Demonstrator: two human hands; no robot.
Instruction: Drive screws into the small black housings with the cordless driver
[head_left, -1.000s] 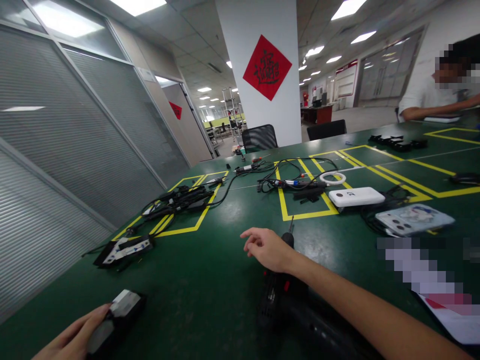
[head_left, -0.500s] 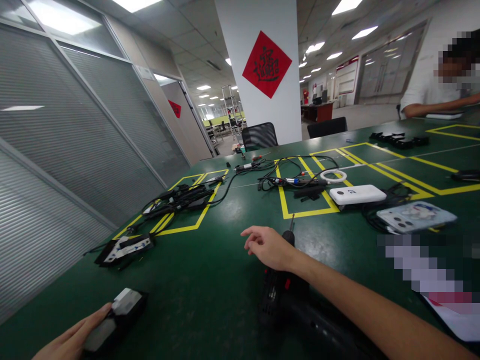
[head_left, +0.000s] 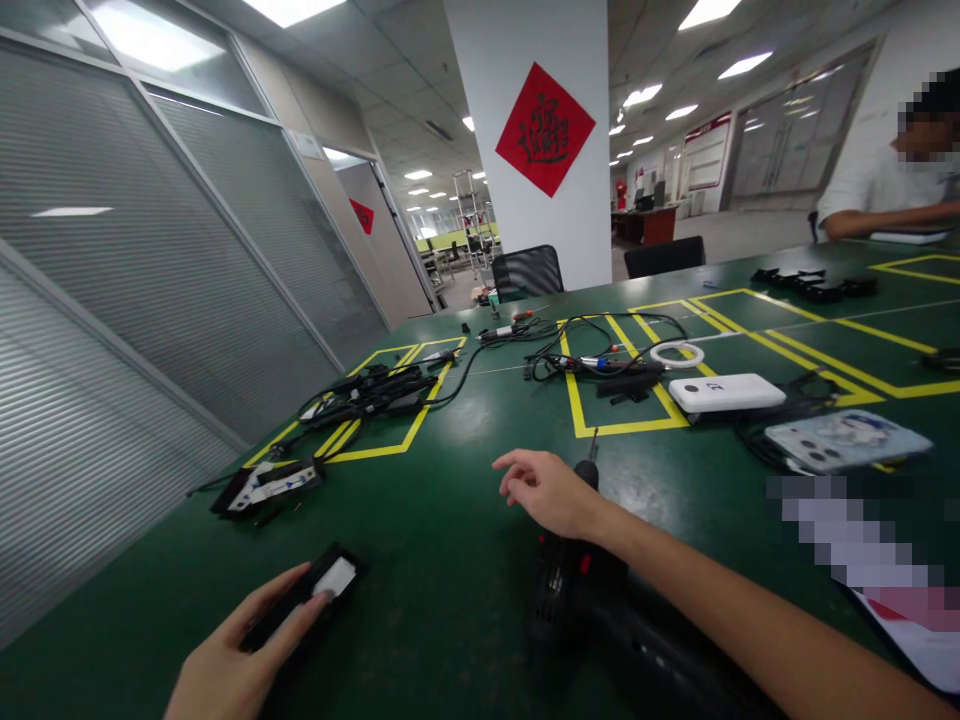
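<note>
Black oblong block with a white patch (head_left: 330, 576) is pinched by its sides, seemingly for control, in the left hand (head_left: 247, 630) at the green desk's (head_left: 435, 560) near left, while the loosely curled right hand (head_left: 551, 490) is empty above a black power drill (head_left: 555, 600).

Plastic drill (head_left: 553, 605), smooth glossy tabletop (head_left: 457, 430)

Ceiling lights (head_left: 745, 65) glow white, laying soft glare on the green tabletop (head_left: 469, 415).
</note>
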